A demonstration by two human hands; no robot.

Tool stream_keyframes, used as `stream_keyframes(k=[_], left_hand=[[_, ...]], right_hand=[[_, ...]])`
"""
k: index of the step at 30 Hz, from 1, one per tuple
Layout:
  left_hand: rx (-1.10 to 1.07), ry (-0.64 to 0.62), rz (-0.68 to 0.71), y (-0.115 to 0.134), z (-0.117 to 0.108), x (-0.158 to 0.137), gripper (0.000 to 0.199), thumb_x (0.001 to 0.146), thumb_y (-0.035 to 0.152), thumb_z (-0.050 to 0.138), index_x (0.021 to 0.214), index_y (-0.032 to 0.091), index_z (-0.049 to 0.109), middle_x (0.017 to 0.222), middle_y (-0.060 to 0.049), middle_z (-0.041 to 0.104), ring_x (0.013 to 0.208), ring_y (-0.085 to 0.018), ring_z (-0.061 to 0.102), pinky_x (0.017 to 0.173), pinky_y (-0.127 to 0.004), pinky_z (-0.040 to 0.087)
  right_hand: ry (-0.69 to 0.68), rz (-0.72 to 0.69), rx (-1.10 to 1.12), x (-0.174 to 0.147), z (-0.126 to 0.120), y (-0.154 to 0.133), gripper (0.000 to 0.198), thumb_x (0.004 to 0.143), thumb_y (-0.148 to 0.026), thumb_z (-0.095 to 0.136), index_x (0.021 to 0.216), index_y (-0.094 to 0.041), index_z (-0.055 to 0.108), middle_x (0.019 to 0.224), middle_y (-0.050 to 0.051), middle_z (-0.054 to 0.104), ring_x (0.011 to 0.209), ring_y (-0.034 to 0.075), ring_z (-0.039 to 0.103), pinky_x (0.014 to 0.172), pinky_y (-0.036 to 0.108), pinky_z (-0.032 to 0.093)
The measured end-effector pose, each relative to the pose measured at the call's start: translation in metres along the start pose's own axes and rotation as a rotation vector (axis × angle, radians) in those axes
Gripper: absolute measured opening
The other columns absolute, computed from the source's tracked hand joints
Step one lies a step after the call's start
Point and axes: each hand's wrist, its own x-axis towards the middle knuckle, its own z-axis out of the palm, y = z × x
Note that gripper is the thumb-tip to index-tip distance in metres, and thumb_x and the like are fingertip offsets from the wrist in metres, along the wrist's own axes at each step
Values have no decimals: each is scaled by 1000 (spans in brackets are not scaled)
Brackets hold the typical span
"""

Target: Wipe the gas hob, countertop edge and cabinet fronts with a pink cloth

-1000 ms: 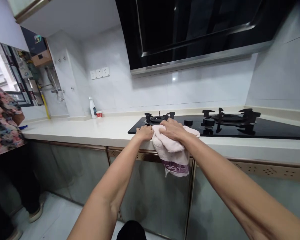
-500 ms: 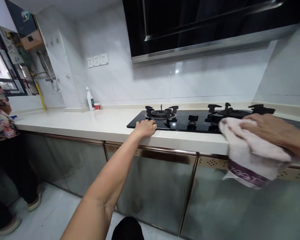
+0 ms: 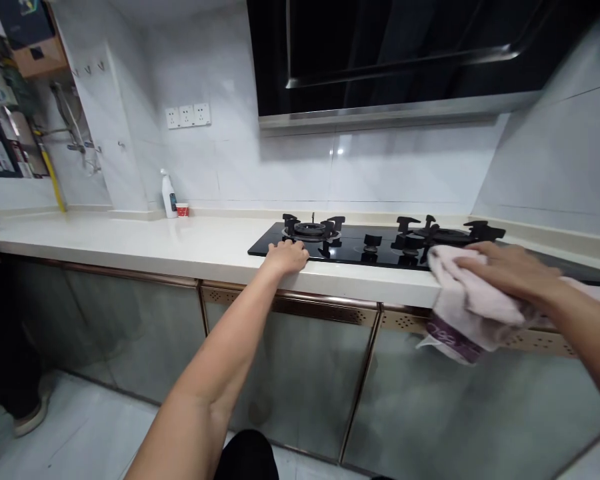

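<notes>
My left hand (image 3: 286,257) rests at the front left corner of the black gas cooktop (image 3: 347,250), palm down with its fingers laid over the front edge. Nothing is held in it. A pale pink towel (image 3: 473,303) with a purple lettered band is bunched under my right hand (image 3: 513,267), which grips it at the counter edge by the right burner (image 3: 443,235). Part of the towel hangs down in front of the cabinet. Left of that burner are the left burner (image 3: 311,229) and a black knob (image 3: 371,243).
A white spray bottle (image 3: 169,195) and a small red-and-white cup (image 3: 182,210) stand against the wall on the white counter (image 3: 105,240). The black range hood (image 3: 380,67) overhangs the cooktop. Another person's dark-trousered leg (image 3: 10,340) shows at the far left.
The view has turned a little to the right. My right hand and the towel have shifted slightly along the counter edge; my left hand stays in place. The other person is mostly out of frame.
</notes>
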Motion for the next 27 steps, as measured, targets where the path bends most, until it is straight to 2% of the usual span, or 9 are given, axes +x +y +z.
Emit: stream_keyframes(k=[3, 9, 12, 14, 17, 20, 23, 27], left_hand=[[5, -2, 0, 0, 0, -1, 49, 97, 36, 26, 136, 22, 53, 145, -16, 53, 134, -34, 47, 109, -56, 34], [15, 40, 5, -6, 2, -2, 48, 99, 38, 22, 130, 23, 56, 140, -15, 57, 130, -32, 53, 106, -55, 38], [11, 48, -9, -9, 2, -2, 48, 98, 45, 26, 127, 23, 57, 138, -14, 60, 128, -32, 55, 103, -52, 42], [5, 47, -15, -11, 2, -1, 47, 97, 47, 31, 127, 23, 57, 139, -14, 60, 128, -33, 55, 103, -51, 43], [-2, 47, -23, -12, 2, 1, 44, 96, 40, 32, 126, 22, 58, 138, -14, 61, 128, -32, 56, 103, -51, 42], [-12, 56, -33, -11, 4, 3, 44, 95, 34, 30, 124, 22, 60, 138, -13, 62, 127, -32, 56, 104, -52, 42], [-20, 63, -38, -10, 4, 4, 43, 92, 31, 32, 123, 22, 61, 138, -11, 62, 127, -31, 56, 104, -51, 41], [-15, 59, -31, -10, 2, 2, 43, 92, 31, 32, 124, 21, 60, 138, -12, 62, 126, -32, 56, 103, -51, 42]], right_hand=[[-125, -192, 31, -30, -3, -67, 67, 89, -66, 37, 141, -28, 54, 137, 25, 52, 115, 42, 56, 91, 62, 39], [-167, -536, 65, -67, 9, -198, 55, 92, -54, 37, 140, -29, 52, 129, 16, 56, 116, 36, 55, 97, 54, 43], [-165, -642, 105, -77, 16, -238, 53, 93, -48, 35, 138, -27, 53, 130, 16, 56, 119, 35, 54, 99, 52, 42], [-161, -655, 137, -82, 19, -246, 53, 94, -47, 33, 138, -26, 53, 130, 17, 56, 119, 35, 55, 99, 53, 42], [-185, -668, 189, -82, 20, -233, 55, 94, -50, 33, 142, -29, 49, 132, 16, 55, 118, 35, 56, 99, 53, 42], [-204, -675, 202, -76, 16, -197, 57, 93, -54, 36, 144, -32, 47, 137, 13, 53, 120, 34, 55, 101, 52, 41], [-203, -597, 190, -60, 11, -145, 57, 94, -59, 34, 144, -35, 46, 142, 12, 52, 121, 32, 54, 102, 52, 40], [-115, -359, 145, -19, 12, -53, 61, 93, -65, 32, 142, -33, 50, 144, 19, 52, 125, 36, 53, 97, 56, 37]])
